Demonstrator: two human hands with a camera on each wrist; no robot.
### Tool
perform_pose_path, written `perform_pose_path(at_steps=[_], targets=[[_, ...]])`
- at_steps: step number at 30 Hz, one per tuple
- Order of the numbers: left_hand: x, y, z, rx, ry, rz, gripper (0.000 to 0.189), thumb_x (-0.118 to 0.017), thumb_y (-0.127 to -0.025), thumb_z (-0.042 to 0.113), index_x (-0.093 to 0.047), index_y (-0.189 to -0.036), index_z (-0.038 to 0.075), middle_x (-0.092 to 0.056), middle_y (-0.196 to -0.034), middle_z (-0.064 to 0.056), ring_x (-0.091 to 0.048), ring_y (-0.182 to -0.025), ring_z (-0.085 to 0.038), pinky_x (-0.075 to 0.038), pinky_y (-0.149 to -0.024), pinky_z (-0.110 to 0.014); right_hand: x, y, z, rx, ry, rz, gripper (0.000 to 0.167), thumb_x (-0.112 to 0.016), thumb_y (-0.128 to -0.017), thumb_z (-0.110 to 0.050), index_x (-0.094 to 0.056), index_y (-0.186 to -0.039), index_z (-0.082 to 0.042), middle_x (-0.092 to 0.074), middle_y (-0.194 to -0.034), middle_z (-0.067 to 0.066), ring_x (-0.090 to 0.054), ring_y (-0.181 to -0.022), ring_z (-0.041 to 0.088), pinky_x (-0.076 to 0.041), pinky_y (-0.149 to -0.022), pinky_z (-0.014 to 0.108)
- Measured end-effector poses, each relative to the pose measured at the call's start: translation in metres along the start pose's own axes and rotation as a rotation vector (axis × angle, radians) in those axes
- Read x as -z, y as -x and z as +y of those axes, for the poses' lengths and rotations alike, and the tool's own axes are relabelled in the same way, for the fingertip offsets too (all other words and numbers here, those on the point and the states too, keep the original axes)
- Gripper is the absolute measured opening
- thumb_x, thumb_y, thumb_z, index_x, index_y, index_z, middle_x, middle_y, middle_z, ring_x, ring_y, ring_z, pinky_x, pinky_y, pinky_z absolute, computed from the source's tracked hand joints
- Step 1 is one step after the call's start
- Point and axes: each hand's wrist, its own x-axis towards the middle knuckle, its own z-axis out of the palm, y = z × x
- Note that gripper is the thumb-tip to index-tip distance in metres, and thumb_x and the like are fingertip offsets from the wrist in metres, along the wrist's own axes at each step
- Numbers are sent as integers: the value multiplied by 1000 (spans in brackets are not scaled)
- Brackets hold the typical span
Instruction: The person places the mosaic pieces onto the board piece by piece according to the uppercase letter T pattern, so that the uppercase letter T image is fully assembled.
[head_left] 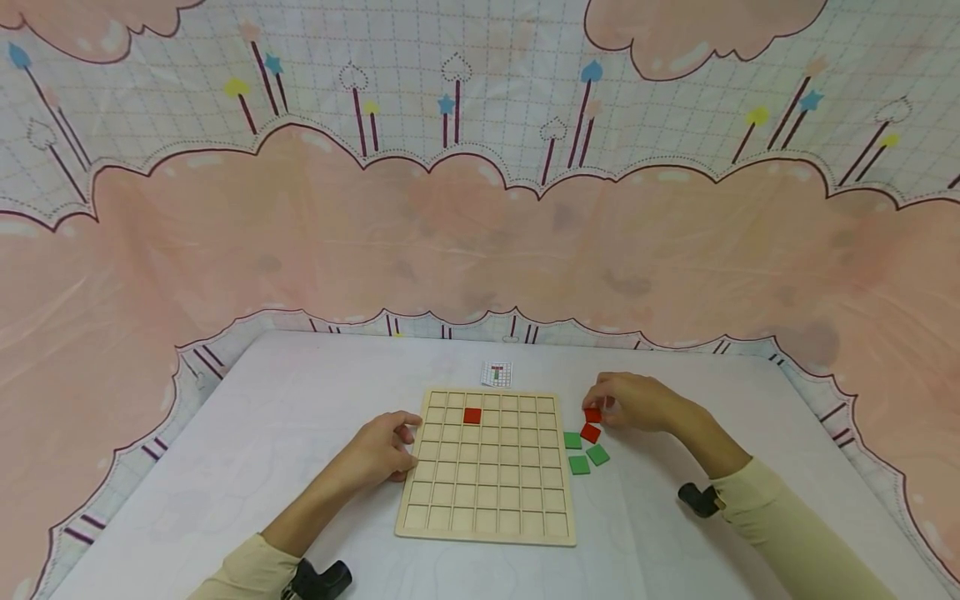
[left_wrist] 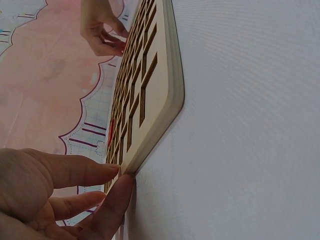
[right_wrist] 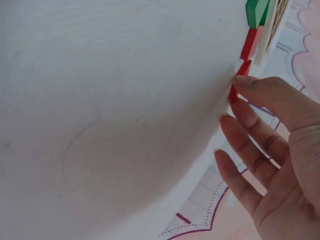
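Note:
A wooden grid board [head_left: 487, 539] lies flat on the white table, with one red square tile [head_left: 472, 416] in a cell of its second row from the far side. At the board's left edge, my left hand [head_left: 378, 448] holds the rim with bent fingers; its fingertips [left_wrist: 112, 172] meet the edge in the left wrist view. Beyond the board's right side, my right hand [head_left: 637, 402] pinches another red tile [head_left: 592, 414] between thumb and index finger, the other fingers loosely spread. A second loose red tile [head_left: 590, 433] lies just below it.
Three green tiles, including one green tile [head_left: 597, 454], lie by the board's right edge. A small card [head_left: 497, 374] printed with a red and green pattern rests behind the board. A patterned curtain [head_left: 480, 250] hangs behind the table [head_left: 300, 367].

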Motion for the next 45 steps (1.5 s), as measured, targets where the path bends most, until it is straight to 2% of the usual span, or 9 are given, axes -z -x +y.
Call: perform_pose_path(at_steps=[24, 37, 45], targets=[[1, 0, 1, 8, 1, 0, 59, -70, -78, -15, -56, -135, -6, -53, -99, -12, -55, -67, -18, -52, -55, -29, 3, -1, -3, -18, 7, -2, 21, -79, -85, -14, -79, -104, -21, -65, -92, -10, -58, -86, 11, -50, -73, 27], [0, 1, 2, 7, 1, 6, 59, -70, -78, -16, -56, -135, -6, -52, -99, -11, -55, -68, -18, -53, -55, -30, 2, -2, -4, -29, 30, 7, 13, -83, -83, -22, -75, -93, -21, -62, -84, -9, -53, -79, 10, -48, -70, 27], [0, 1, 0, 3, 10, 4, 59, -70, -78, -15, -56, -135, -6, -52, -99, -11, -54, -68, -18, -53, -56, -29, 2, -3, -1, -14, 62, 15, 14, -83, -83, -28, -74, -91, -23, -61, -81, -11, -52, -76, 8, -47, -67, 26]])
